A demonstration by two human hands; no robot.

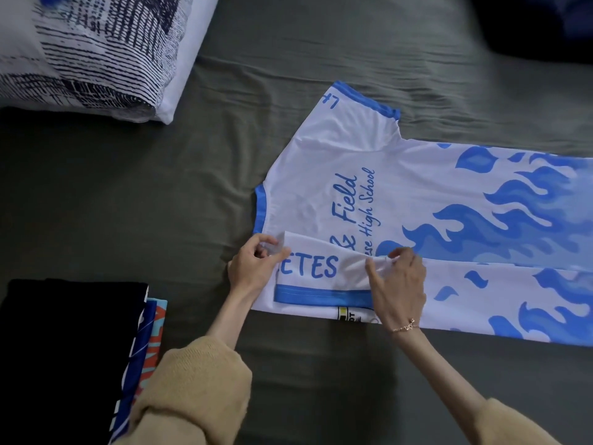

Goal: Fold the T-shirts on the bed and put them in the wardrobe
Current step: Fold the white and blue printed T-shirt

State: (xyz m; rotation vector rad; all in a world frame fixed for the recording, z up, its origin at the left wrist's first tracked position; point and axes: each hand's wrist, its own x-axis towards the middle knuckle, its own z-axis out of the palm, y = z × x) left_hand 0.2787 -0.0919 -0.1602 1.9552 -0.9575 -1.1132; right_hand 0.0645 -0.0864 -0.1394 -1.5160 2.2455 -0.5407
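Shirt (417,200), white with blue flames, lies flat on the dark bed sheet (288,75), near side panel folded over toward the middle. Left hand (253,264) pinches the folded sleeve edge by the collar; right hand (398,281) pinches the same fold farther along. 1 stack of folded shirts (73,348) sits near the left sleeve; pillow (90,49) well apart. Step likely goes best with both pinches pulling the fold line taut and parallel to the side seam, sleeve tucked flat inside, wrinkles smoothed before the far side.
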